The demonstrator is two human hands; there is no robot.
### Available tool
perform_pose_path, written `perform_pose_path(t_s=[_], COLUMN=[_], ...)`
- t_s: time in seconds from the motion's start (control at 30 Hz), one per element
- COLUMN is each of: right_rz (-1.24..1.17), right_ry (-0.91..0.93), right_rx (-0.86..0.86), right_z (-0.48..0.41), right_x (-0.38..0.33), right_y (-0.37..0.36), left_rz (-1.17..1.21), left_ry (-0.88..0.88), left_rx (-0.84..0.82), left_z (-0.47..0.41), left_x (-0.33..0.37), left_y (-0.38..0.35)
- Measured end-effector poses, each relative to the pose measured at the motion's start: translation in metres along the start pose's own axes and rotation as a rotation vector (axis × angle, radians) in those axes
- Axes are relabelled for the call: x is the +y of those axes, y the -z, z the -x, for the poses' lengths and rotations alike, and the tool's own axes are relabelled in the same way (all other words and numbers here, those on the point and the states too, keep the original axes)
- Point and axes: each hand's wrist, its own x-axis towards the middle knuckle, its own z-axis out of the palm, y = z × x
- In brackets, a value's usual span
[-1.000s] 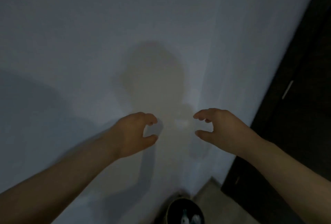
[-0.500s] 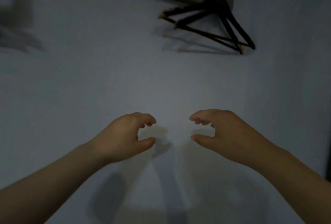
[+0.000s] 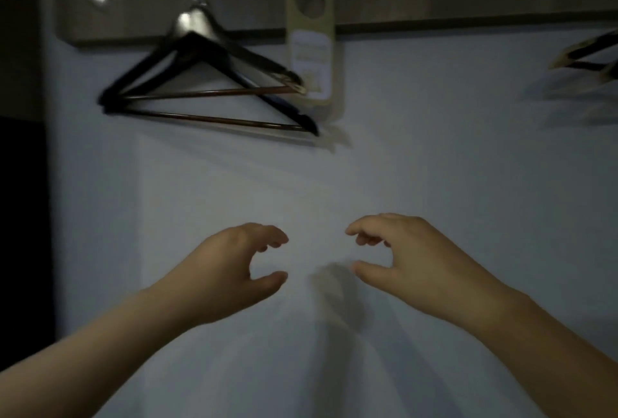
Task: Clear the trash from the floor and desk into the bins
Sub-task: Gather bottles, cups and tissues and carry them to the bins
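Observation:
Both my hands are raised in front of a pale wall in dim light. My left hand [image 3: 234, 270] has loosely curled fingers and holds nothing. My right hand [image 3: 404, 253] mirrors it, fingers loosely curled and empty, about a hand's width to the right. No trash and no bin show in the head view.
A wooden hook rail [image 3: 434, 6] runs across the top of the wall. Black coat hangers [image 3: 200, 93] hang from it at the upper left, a pale door-hanger card [image 3: 312, 46] beside them. More hangers [image 3: 588, 56] sit at the right edge. A dark area borders the left.
The view has swung upward and sideways: the bin and dark door seen a second ago are gone, and the hook rail, hangers and card have come into view. Both hands keep their pose.

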Motion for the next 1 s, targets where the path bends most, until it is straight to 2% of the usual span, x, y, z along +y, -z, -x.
perform_pose_path(t_s=[0.2, 0.37, 0.63, 0.8, 1.0], right_rz=[-0.123, -0.269, -0.485, -0.586, -0.671], right_ry=[0.203, 0.411, 0.755, 0.935, 1.123], right_rx=[-0.069, -0.084, -0.169, -0.259, -0.291], right_z=[-0.056, -0.090, -0.098, -0.071, -0.031], right_x=[-0.065, -0.107, -0.184, -0.267, -0.389], right_y=[-0.056, -0.091, -0.143, -0.165, -0.166], left_rz=[-0.114, -0.244, -0.402, -0.519, -0.638], left_ry=[0.221, 0.427, 0.753, 0.984, 1.167], left_rx=[0.038, 0.067, 0.065, 0.061, 0.071], left_z=[0.065, 0.112, 0.203, 0.287, 0.385], left_x=[-0.054, -0.072, -0.051, -0.024, -0.001], left_y=[0.043, 0.073, 0.100, 0.138, 0.192])
